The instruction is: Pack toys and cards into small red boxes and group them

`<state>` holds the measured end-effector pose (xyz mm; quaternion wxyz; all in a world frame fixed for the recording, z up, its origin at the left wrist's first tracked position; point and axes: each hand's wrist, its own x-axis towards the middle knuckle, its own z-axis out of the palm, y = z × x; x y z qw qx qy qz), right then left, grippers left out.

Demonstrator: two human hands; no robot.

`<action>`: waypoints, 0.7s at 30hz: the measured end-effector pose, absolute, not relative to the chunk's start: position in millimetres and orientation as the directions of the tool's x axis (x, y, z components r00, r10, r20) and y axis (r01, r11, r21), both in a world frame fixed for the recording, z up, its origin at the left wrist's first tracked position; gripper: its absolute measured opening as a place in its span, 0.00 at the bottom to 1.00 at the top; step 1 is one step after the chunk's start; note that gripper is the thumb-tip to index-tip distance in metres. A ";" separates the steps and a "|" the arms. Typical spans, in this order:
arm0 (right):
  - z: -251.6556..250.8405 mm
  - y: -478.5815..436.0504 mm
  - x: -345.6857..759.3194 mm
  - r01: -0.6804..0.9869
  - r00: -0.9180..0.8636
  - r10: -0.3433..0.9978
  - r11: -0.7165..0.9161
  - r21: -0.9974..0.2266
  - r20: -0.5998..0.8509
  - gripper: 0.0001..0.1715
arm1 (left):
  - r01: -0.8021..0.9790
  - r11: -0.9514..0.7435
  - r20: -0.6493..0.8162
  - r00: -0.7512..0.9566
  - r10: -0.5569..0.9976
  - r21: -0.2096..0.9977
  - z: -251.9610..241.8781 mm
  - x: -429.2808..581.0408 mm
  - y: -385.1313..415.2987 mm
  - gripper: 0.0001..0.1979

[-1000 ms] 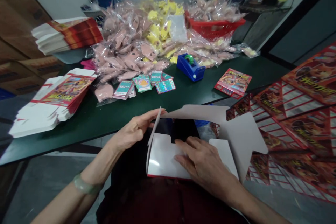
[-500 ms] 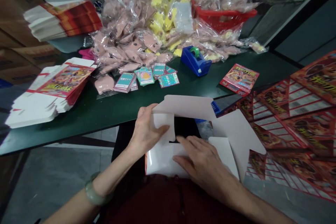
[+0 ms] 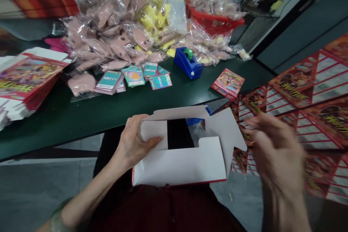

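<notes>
A partly folded white cardboard box (image 3: 182, 166) rests on my lap, its flaps raised and dark cloth visible through its opening. My left hand (image 3: 137, 139) grips the box's left end, with the thumb over the inner flap and the fingers behind the card. To the right, my right hand (image 3: 277, 152) is off the box and blurred by motion. Its thumb and fingers look apart, and I see nothing between them. A long flap (image 3: 179, 112) stands along the box's far side, and another flap (image 3: 225, 128) spreads out at its right end.
On the green table (image 3: 114, 108) lie cards (image 3: 136, 77), a blue tape dispenser (image 3: 189, 63) and a red printed box (image 3: 228, 82). Bagged plush toys (image 3: 108, 36) and a red basket (image 3: 214, 23) stand behind. Flat cartons (image 3: 32, 76) lie left; printed boxes (image 3: 296, 94) are stacked right.
My right hand has left the box and swung right. The box's right end flap now stands up along the near side. My left hand keeps its hold while the view has turned rightward.
</notes>
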<state>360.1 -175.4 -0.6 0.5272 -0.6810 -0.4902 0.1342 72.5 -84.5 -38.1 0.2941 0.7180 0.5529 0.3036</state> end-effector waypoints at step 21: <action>-30.8 -136.9 301.4 0.998 0.020 0.951 -0.002 -0.058 0.309 0.48 | 0.586 -0.306 0.154 0.295 0.943 0.750 -36.3 75.4 -81.2 0.22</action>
